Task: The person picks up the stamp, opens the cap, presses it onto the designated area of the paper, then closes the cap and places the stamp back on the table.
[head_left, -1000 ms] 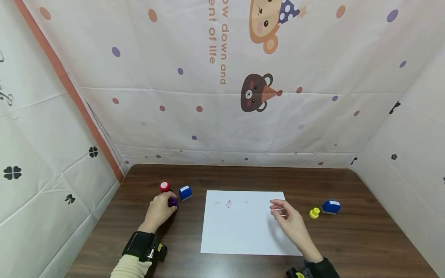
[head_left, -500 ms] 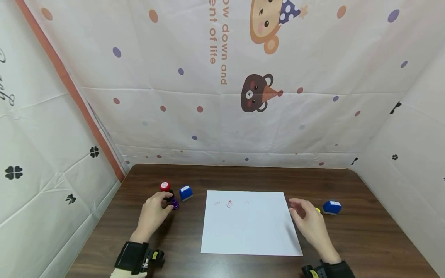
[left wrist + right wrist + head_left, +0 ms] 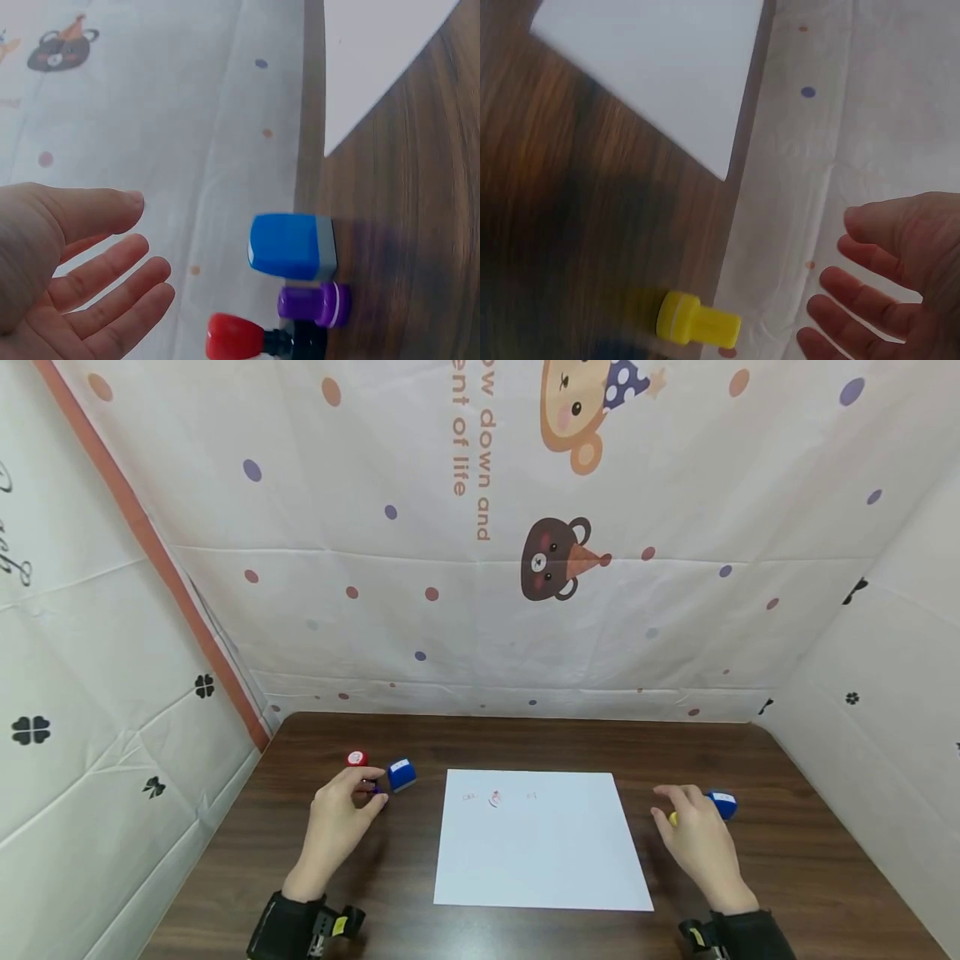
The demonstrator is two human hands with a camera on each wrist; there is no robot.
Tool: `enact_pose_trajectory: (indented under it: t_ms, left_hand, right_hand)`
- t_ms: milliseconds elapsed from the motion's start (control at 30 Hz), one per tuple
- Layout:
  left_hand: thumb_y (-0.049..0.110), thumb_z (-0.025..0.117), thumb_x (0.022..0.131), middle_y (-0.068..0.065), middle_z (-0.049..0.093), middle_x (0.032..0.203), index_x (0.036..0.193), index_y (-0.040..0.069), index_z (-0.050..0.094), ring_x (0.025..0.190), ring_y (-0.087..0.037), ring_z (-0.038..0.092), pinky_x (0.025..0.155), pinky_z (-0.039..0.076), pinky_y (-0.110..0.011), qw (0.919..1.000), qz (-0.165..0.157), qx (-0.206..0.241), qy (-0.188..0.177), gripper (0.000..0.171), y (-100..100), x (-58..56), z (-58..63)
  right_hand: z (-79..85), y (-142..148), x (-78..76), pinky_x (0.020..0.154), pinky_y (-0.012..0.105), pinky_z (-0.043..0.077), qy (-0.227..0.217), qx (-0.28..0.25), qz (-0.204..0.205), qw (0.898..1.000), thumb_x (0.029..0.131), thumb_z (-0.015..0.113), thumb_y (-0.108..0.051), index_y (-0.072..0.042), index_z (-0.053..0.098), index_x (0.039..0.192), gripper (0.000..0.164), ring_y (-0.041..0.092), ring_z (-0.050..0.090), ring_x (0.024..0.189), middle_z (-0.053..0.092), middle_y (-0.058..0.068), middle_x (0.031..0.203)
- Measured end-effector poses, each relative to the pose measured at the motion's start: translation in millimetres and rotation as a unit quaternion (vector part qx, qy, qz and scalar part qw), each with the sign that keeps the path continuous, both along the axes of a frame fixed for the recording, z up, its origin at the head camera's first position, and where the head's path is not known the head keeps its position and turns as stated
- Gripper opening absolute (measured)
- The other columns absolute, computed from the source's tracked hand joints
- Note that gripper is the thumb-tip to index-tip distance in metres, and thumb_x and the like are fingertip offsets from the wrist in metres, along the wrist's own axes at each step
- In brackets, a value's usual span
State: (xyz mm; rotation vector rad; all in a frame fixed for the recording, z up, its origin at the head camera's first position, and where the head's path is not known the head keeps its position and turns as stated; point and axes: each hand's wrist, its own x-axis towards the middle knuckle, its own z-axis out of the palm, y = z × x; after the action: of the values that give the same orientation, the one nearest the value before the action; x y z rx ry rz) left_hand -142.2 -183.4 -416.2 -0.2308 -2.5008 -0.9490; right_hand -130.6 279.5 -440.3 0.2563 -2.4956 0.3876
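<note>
White sheet (image 3: 543, 852) on table (image 3: 408, 868).
Left of sheet: left hand (image 3: 333, 827), empty, near purple stamp (image 3: 307, 304), red-topped stamp (image 3: 234, 337), blue stamp (image 3: 289, 246). Right: right hand (image 3: 701, 842), empty, near yellow stamp (image 3: 705, 324).

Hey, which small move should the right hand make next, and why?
Probably lower the right hand and pinch the yellow stamp. In the right wrist view, the thumb and fingers are apart and hold nothing, and that stamp is close by, on the table to the right of the white paper.
</note>
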Motion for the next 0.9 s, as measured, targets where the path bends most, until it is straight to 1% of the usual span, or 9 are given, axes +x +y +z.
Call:
enact_pose_trajectory:
  t_ms: [100,167,367,567,633,733,800,900]
  left_hand:
    - [0.006,0.078,0.071,-0.011,0.065,0.099,0.101,0.008,0.064,0.082,-0.024,0.066,0.068,0.057,-0.037,0.9999,-0.011,0.005,0.011,0.034,5.2,3.9,2.5]
    - [0.006,0.078,0.071,-0.011,0.065,0.099,0.101,0.008,0.064,0.082,-0.025,0.066,0.068,0.057,-0.038,0.9997,-0.016,0.012,0.015,0.034,8.3,5.5,3.5]
    - [0.005,0.078,0.071,-0.010,0.065,0.096,0.100,0.009,0.064,0.080,-0.022,0.066,0.069,0.057,-0.037,0.9982,-0.030,0.041,0.033,0.032,16.1,6.8,4.0]
    - [0.004,0.077,0.072,-0.006,0.065,0.094,0.099,0.009,0.065,0.079,-0.018,0.066,0.069,0.057,-0.030,0.9951,-0.047,0.068,0.053,0.030,25.9,5.9,3.2]
    - [0.004,0.076,0.073,-0.006,0.065,0.095,0.099,0.009,0.066,0.079,-0.017,0.066,0.069,0.057,-0.031,0.9941,-0.051,0.081,0.051,0.029,29.6,6.0,3.5]
    - [0.004,0.075,0.074,-0.007,0.065,0.095,0.099,0.009,0.066,0.079,-0.017,0.066,0.067,0.057,-0.035,0.9929,-0.054,0.098,0.042,0.027,35.3,6.6,3.3]
    - [0.006,0.075,0.075,-0.005,0.065,0.094,0.099,0.011,0.067,0.078,-0.014,0.065,0.066,0.057,-0.036,0.9927,-0.052,0.104,0.033,0.025,39.2,7.3,3.4]
    - [0.006,0.074,0.075,-0.001,0.064,0.092,0.098,0.013,0.067,0.077,-0.013,0.064,0.062,0.056,-0.033,0.9929,-0.048,0.105,0.029,0.025,44.8,7.1,1.8]
  right_hand:
    - [-1.0,5.6,-2.2,0.058,0.049,0.053,-0.010,0.014,-0.013,1.000,0.066,0.078,-0.003,0.003,0.063,0.098,0.036,0.039,0.058,0.074,0.058,0.027,0.090]
    - [-2.1,9.1,-3.4,0.058,0.050,0.053,-0.021,0.022,-0.020,0.999,0.066,0.078,-0.004,0.003,0.062,0.098,0.036,0.040,0.058,0.073,0.057,0.028,0.091]
    - [-7.5,17.8,-6.1,0.054,0.049,0.052,-0.049,0.041,-0.027,0.998,0.066,0.077,-0.003,0.003,0.062,0.097,0.035,0.038,0.056,0.070,0.056,0.030,0.091]
    - [-11.1,23.8,-6.6,0.052,0.046,0.052,-0.079,0.051,-0.028,0.995,0.067,0.076,-0.001,0.004,0.063,0.097,0.033,0.038,0.056,0.070,0.056,0.030,0.091]
    - [-11.8,24.9,-6.8,0.052,0.045,0.052,-0.083,0.054,-0.027,0.995,0.068,0.075,0.000,0.004,0.063,0.097,0.032,0.036,0.057,0.068,0.056,0.029,0.090]
    - [-12.8,25.7,-7.2,0.053,0.045,0.052,-0.091,0.051,-0.027,0.994,0.069,0.075,0.000,0.005,0.062,0.096,0.031,0.033,0.057,0.065,0.057,0.028,0.088]
    - [-13.2,26.0,-7.2,0.054,0.046,0.053,-0.101,0.046,-0.027,0.993,0.069,0.074,0.000,0.005,0.062,0.096,0.030,0.033,0.057,0.064,0.057,0.028,0.087]
    - [-13.7,27.0,-6.9,0.056,0.048,0.053,-0.120,0.038,-0.030,0.992,0.071,0.073,0.002,0.006,0.061,0.096,0.028,0.033,0.058,0.065,0.056,0.027,0.086]
